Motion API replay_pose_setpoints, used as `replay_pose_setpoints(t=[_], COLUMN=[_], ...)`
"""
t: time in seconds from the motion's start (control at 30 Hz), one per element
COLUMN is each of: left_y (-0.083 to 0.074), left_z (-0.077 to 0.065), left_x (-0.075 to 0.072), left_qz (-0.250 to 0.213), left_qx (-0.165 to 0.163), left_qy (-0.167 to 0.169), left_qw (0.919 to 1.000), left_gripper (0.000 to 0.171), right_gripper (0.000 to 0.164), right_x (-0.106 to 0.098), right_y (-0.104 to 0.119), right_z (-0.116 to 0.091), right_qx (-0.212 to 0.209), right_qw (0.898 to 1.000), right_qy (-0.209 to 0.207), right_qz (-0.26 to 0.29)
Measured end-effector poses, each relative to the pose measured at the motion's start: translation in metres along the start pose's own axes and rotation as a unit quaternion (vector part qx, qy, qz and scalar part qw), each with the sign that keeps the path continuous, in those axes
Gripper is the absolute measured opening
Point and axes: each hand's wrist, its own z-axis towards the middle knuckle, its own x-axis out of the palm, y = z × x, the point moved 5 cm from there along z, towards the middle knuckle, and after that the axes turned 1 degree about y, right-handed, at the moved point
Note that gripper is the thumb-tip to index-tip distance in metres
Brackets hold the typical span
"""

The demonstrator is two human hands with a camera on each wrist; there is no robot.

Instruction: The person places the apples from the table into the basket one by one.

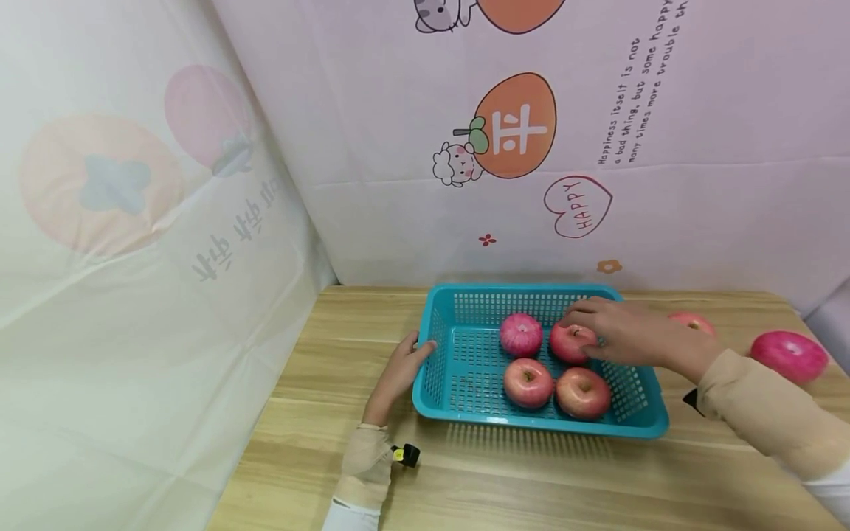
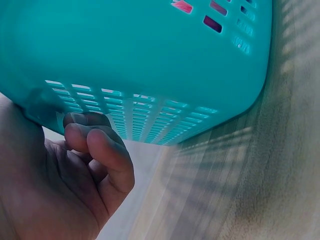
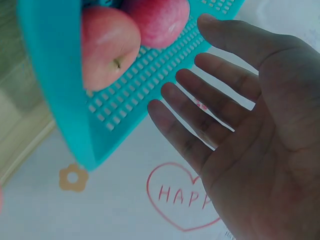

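My left hand (image 1: 402,371) grips the left end of a turquoise plastic basket (image 1: 421,383), thumb over the rim; in the left wrist view its fingers (image 2: 112,150) curl beside the slotted wall. My right hand (image 1: 620,332) reaches into the basket, its fingers overlapping a red apple (image 1: 568,345) in the head view. In the right wrist view the palm shows bare, with fingers spread and relaxed. Two paler red apples (image 1: 527,383) (image 1: 583,393) lie at the basket's near side. Left of the red apple sits a round pink striped fruit (image 1: 521,335).
Right of the basket, another apple (image 1: 690,321) is partly hidden behind the right arm. A bright pink oval fruit (image 1: 789,357) lies farther right on the wooden table (image 1: 319,376). A printed cloth (image 1: 398,221) hangs behind the table, and a pale cloth (image 1: 133,310) hangs at the left.
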Motion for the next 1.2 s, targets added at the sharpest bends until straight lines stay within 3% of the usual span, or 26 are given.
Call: replay_pose_setpoints(t=[0.43,0.8,0.97,1.2], left_y=[-0.001,0.03,0.034,0.035], left_z=[-0.002,0.018,0.018,0.02], left_x=[0.0,0.0,0.0,0.0], left_qz=[-0.008,-0.019,-0.014,-0.008], left_qx=[-0.007,-0.008,-0.002,0.003], left_qy=[-0.01,-0.019,-0.03,-0.034], left_qw=[0.9999,0.9996,0.9994,0.9994], left_gripper=[0.048,0.046,0.046,0.046], right_gripper=[0.043,0.044,0.044,0.045], right_x=[-0.007,-0.013,-0.012,-0.007], right_y=[-0.031,-0.051,-0.059,-0.077], right_z=[-0.015,-0.024,-0.028,-0.035], right_qx=[0.039,0.085,0.089,0.128], right_qw=[0.999,0.996,0.996,0.991], right_qy=[-0.02,-0.006,-0.008,0.007], right_qz=[0.006,0.016,0.016,0.038])
